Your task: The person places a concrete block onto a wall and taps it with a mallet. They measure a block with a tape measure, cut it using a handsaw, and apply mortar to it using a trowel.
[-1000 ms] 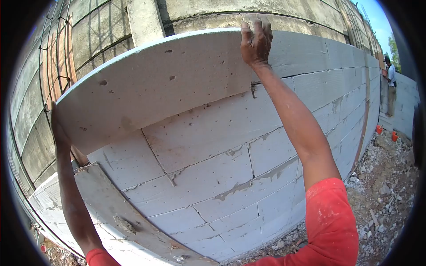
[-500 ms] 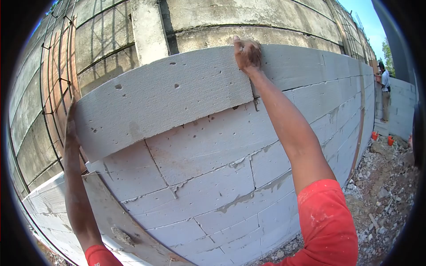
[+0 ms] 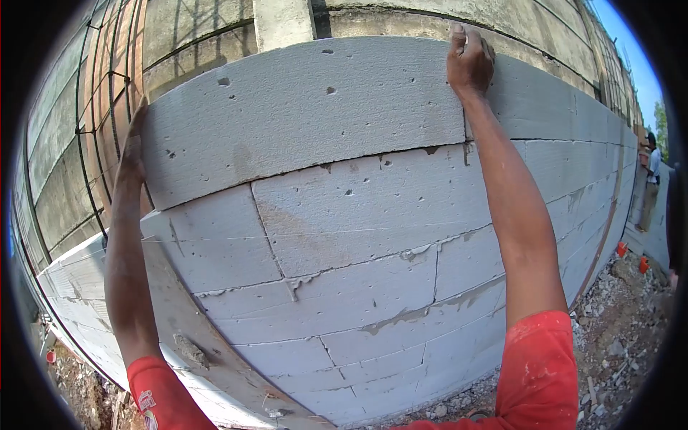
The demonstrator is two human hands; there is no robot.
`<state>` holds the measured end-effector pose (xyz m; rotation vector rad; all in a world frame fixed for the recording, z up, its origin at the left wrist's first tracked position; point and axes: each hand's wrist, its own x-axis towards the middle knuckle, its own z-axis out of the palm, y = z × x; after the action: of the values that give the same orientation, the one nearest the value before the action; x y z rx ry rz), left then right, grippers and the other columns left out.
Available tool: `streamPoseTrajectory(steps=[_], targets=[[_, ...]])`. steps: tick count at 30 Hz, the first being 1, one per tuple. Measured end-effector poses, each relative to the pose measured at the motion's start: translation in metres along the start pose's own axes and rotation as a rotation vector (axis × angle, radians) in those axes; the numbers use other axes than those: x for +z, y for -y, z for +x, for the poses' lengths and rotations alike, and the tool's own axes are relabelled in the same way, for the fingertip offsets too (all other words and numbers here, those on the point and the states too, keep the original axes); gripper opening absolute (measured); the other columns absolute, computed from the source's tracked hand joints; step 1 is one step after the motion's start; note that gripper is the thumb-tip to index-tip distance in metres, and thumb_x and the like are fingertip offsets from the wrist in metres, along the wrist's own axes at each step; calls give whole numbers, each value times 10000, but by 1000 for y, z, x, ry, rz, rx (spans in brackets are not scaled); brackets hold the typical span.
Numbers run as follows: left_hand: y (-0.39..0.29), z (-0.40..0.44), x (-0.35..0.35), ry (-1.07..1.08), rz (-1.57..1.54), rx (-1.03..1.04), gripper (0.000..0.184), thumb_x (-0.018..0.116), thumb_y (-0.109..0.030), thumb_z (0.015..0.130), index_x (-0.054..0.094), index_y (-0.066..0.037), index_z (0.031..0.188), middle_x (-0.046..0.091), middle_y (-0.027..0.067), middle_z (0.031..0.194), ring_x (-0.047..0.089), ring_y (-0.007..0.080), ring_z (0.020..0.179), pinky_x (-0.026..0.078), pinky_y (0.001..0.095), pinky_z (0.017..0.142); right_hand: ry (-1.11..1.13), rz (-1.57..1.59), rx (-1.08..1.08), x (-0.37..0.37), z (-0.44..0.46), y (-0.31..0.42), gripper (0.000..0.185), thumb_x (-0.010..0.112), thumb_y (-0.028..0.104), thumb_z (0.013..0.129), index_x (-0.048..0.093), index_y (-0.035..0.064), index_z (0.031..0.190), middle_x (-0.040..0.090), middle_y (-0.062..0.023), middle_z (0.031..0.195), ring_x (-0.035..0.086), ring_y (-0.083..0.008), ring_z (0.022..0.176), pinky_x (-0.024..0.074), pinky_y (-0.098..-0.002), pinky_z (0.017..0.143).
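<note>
A long pale grey aerated concrete block (image 3: 308,115) with small pits lies along the top of the wall of similar blocks (image 3: 337,215). My left hand (image 3: 134,154) is pressed against the block's left end, its fingers partly hidden behind that end. Over the top edge at the right end curls my right hand (image 3: 471,63), gripping near the joint with the neighbouring block (image 3: 541,97). The held block's lower edge follows the course beneath, with a thin dark joint line between them.
Steel reinforcing bars (image 3: 112,107) stand close beyond my left hand. Behind runs an older concrete panel wall (image 3: 208,36). A wooden board (image 3: 190,308) lines the wall corner at lower left. Rubble (image 3: 609,337), orange buckets (image 3: 622,249) and another person (image 3: 651,183) are at right.
The block has settled against the course below; earlier its lower face jutted out and hung over the joint. Both hands have stayed on it. The view has shifted.
</note>
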<state>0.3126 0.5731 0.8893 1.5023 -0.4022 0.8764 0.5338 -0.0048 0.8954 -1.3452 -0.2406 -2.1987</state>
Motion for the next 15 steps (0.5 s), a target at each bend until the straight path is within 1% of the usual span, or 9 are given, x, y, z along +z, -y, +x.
streamPoseTrajectory(steps=[2, 4, 6, 7, 9, 11, 12, 14, 15], targets=[[2, 8, 1, 6, -13, 47, 704, 683, -617, 864, 577, -87, 1316, 636, 54, 1145, 586, 193, 1069, 460, 356, 983, -53, 1, 14, 2, -1, 1, 454, 423, 438, 1035, 665, 64, 1120, 693, -189, 1077, 619, -395, 1071, 445, -502, 984], [4, 15, -6, 22, 13, 26, 781, 667, -652, 856, 538, -77, 1369, 615, 78, 1220, 570, 226, 1128, 430, 392, 1033, -12, -45, 58, 0, -4, -2, 480, 420, 463, 1033, 667, 59, 1109, 691, -195, 1085, 617, -400, 1069, 454, -494, 972], [4, 9, -4, -71, 133, 44, 845, 641, -682, 856, 502, -70, 1422, 581, 101, 1316, 543, 251, 1204, 396, 427, 1077, -6, -50, 61, -1, -9, -9, 492, 409, 468, 1036, 654, 41, 1045, 687, -199, 1070, 611, -416, 1058, 472, -517, 923], [6, 9, -6, -169, 229, 40, 859, 635, -691, 856, 494, -64, 1428, 544, 123, 1376, 516, 260, 1254, 384, 440, 1086, 104, -68, 129, -7, -9, -11, 490, 413, 469, 1035, 642, 36, 1052, 681, -204, 1061, 605, -426, 1060, 469, -528, 920], [3, -7, -9, -297, 332, 37, 873, 629, -699, 856, 486, -59, 1434, 507, 145, 1437, 490, 268, 1304, 372, 453, 1094, 39, -75, 86, -8, -18, -18, 497, 423, 483, 1032, 617, 52, 1184, 652, -218, 1136, 590, -420, 1108, 463, -516, 950], [0, -34, -4, -349, 754, 33, 860, 626, -731, 835, 597, -25, 1326, 545, 186, 1418, 525, 263, 1302, 404, 425, 1075, -13, -70, 98, -4, -22, -26, 522, 446, 513, 1017, 611, 64, 1226, 651, -213, 1146, 585, -410, 1130, 460, -506, 964], [-1, -53, -1, -367, 751, 22, 860, 626, -731, 835, 597, -25, 1326, 545, 186, 1418, 525, 263, 1302, 404, 425, 1075, -69, -96, 110, -2, -21, -29, 555, 469, 543, 1002, 605, 76, 1268, 650, -207, 1156, 581, -401, 1152, 457, -495, 979], [-11, -98, 9, -331, 1189, 57, 799, 663, -712, 816, 703, 8, 1159, 661, 208, 1259, 626, 264, 1194, 476, 401, 999, -25, -77, 135, 0, -21, -34, 617, 505, 585, 971, 595, 66, 1293, 657, -205, 1147, 591, -400, 1145, 463, -487, 983], [5, -119, 8, -381, 1154, 280, 705, 722, -644, 804, 748, 21, 1037, 736, 189, 1032, 707, 269, 1012, 532, 388, 904, 10, -75, 159, -1, -20, -36, 686, 541, 628, 940, 585, 57, 1318, 663, -202, 1138, 601, -399, 1139, 469, -479, 987]])
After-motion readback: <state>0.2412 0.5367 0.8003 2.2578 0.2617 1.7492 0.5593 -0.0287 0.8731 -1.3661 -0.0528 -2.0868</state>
